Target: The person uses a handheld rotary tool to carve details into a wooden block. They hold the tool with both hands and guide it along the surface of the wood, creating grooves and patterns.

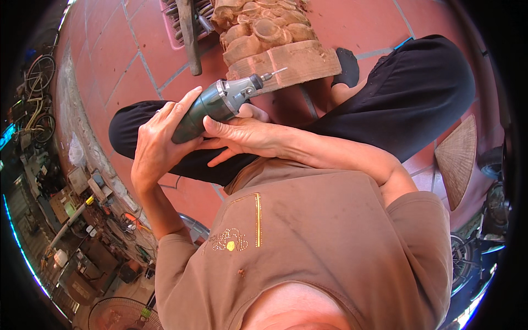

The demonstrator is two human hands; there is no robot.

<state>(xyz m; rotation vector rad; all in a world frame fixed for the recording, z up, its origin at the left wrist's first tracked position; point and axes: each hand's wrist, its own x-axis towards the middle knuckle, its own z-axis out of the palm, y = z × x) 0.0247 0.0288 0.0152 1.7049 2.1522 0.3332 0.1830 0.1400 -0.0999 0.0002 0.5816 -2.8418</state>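
A green and silver die grinder with a thin bit lies slanted across my lap, its tip pointing up and right. My left hand wraps round its green body from the left side. The thumb of my right hand rests against the same body from the right, with some fingers reaching beneath it and others partly spread. Just beyond the bit stands a carved wooden block with rounded, petal-like shapes and a flat, dusty end. The bit's tip overlaps that end in the picture; whether they touch I cannot tell.
At the far left of the block, a pink tray holds several carving tools, with a wooden bar across it. My crossed legs flank the block. A conical hat lies right. Clutter, bicycles and a fan line the left.
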